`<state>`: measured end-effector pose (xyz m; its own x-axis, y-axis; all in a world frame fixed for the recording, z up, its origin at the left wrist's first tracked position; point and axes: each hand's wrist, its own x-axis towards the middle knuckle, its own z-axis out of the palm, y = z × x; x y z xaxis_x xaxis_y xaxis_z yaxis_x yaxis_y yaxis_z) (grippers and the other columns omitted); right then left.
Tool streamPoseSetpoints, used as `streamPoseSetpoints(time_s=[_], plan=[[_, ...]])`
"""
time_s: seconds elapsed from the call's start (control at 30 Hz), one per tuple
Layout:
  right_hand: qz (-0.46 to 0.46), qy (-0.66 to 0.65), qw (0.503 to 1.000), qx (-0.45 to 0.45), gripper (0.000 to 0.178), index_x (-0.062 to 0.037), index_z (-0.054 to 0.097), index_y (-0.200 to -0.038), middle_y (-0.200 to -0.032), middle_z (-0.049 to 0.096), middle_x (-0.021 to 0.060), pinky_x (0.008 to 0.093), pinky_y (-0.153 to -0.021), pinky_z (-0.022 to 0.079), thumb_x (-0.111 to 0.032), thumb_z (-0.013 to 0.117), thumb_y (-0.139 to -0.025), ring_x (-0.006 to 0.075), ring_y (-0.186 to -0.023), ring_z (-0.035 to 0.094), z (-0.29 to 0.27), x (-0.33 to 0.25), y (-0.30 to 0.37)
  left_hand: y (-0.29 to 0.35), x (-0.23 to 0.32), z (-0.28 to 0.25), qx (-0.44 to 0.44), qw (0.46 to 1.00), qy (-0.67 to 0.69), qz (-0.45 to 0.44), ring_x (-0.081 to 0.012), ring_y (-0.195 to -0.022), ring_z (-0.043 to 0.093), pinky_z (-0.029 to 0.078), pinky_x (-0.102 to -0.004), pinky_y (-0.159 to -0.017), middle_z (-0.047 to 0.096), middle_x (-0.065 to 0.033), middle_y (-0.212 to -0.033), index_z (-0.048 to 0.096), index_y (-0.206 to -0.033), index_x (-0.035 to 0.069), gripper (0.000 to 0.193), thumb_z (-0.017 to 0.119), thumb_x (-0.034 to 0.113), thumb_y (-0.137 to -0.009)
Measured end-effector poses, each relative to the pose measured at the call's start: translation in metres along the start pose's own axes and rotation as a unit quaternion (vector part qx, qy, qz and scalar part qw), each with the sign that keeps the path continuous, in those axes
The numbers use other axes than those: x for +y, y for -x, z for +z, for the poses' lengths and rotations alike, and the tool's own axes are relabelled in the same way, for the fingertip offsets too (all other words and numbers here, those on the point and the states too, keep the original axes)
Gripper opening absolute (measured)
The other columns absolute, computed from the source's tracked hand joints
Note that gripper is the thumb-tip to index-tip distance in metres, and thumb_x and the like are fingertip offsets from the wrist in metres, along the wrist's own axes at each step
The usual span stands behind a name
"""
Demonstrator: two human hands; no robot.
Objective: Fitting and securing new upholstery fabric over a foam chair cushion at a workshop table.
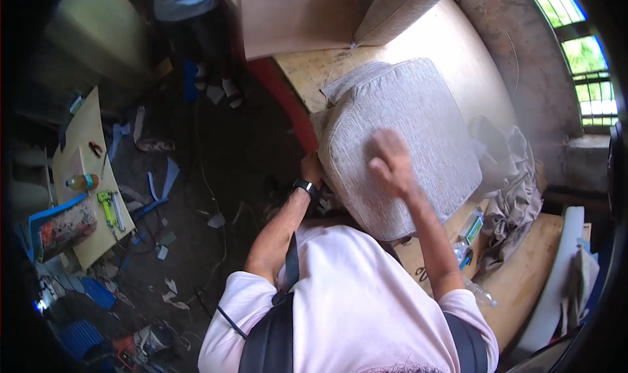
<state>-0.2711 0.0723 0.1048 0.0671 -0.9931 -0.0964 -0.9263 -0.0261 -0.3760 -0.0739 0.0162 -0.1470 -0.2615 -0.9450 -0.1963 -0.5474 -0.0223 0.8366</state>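
Note:
A thick cushion (412,131) covered in light grey woven fabric lies on the wooden worktable in front of me. At its left edge my left hand (312,168), with a dark watch on the wrist, is closed on the cushion's side; the fingertips are partly hidden. Over the cushion's top face is my right hand (391,157), blurred by motion. Its thumb stands apart from the fingers, and nothing shows in it. Whether that palm touches the fabric I cannot tell. A loose fabric flap (350,82) sticks out at the cushion's far left corner.
Beyond the cushion stand a brown board (294,20) and another upholstered piece (399,10); a person (186,7) is at the far left. Crumpled grey fabric (513,203) and a plastic bottle (481,293) lie right. Left, a board (88,242) bears a green tool (106,207); scraps litter the floor.

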Motion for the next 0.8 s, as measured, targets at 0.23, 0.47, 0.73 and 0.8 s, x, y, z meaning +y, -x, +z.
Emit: streamPoseSetpoints(time_s=[0.23,0.47,0.73,0.8], plan=[[0.029,0.136,0.99,0.032,0.083,-0.009,0.027,-0.156,-0.164,0.014,0.0175,0.0514,-0.122,0.0,-0.063,0.044,-0.095,0.0341,-0.153,0.007,0.019,0.025,-0.004,0.077,0.04,-0.03,-0.068,0.655,0.667,-0.347,-0.0247,-0.119,0.058,0.044,-0.0382,-0.101,0.061,-0.0113,-0.133,0.053,-0.136,0.004,0.052,0.05,0.042,-0.101],[0.004,0.151,0.988,0.029,0.087,-0.0104,0.023,-0.157,-0.165,0.011,0.0162,0.0497,-0.123,-0.002,-0.067,0.039,-0.094,0.0331,-0.153,0.005,0.025,0.027,-0.007,0.048,0.015,0.013,0.076,0.734,0.622,-0.264,-0.0226,-0.101,0.063,0.047,-0.0354,-0.091,0.069,-0.0102,-0.114,0.064,-0.122,0.001,0.047,0.053,0.041,-0.1],[-0.237,0.071,0.962,-0.115,0.073,-0.0069,0.043,-0.146,-0.157,0.03,0.0209,0.0584,-0.119,0.009,-0.059,0.046,-0.096,0.0399,-0.147,0.024,0.017,0.004,0.022,0.032,-0.006,0.043,0.173,0.845,0.451,-0.231,-0.0223,-0.075,0.062,0.048,-0.0398,-0.074,0.072,-0.0188,-0.085,0.071,-0.098,-0.005,0.052,0.054,0.044,-0.099],[-0.42,0.019,0.855,-0.302,0.062,-0.0132,0.052,-0.141,-0.152,0.042,0.0111,0.0553,-0.121,0.016,-0.057,0.042,-0.098,0.0303,-0.145,0.032,0.023,-0.016,0.052,0.035,-0.007,0.044,0.119,0.86,0.438,-0.233,-0.024,-0.076,0.064,0.049,-0.0404,-0.076,0.072,-0.0196,-0.085,0.071,-0.101,-0.004,0.053,0.053,0.046,-0.099]])
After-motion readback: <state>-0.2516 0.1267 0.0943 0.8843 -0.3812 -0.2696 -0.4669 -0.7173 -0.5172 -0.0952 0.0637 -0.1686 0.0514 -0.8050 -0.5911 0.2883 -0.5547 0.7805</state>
